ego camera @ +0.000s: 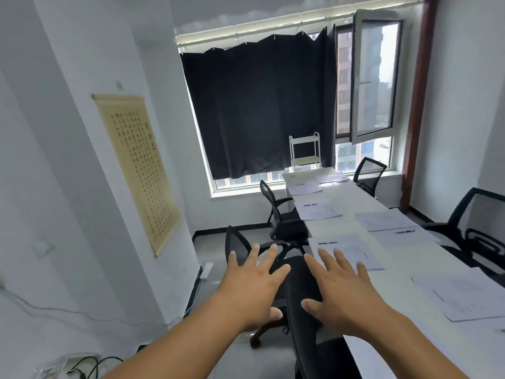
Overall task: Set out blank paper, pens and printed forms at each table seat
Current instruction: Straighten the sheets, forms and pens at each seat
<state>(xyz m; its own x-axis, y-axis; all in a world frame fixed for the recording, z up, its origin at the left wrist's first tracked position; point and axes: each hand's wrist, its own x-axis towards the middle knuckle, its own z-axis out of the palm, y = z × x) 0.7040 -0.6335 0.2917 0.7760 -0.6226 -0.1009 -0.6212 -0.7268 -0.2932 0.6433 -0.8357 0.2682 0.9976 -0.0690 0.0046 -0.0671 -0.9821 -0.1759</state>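
Both my hands are spread flat with fingers apart, holding nothing, my left hand and right hand hovering side by side over the black chair back in front of me. The long white bench lies to my right and runs away toward the window, so my right hand is the nearer one. I count seven paper sets laid along it, the closest just past my right fingertips. I make out four pens; others may be too small to see.

Long white table, printed sheets and pens at each seat
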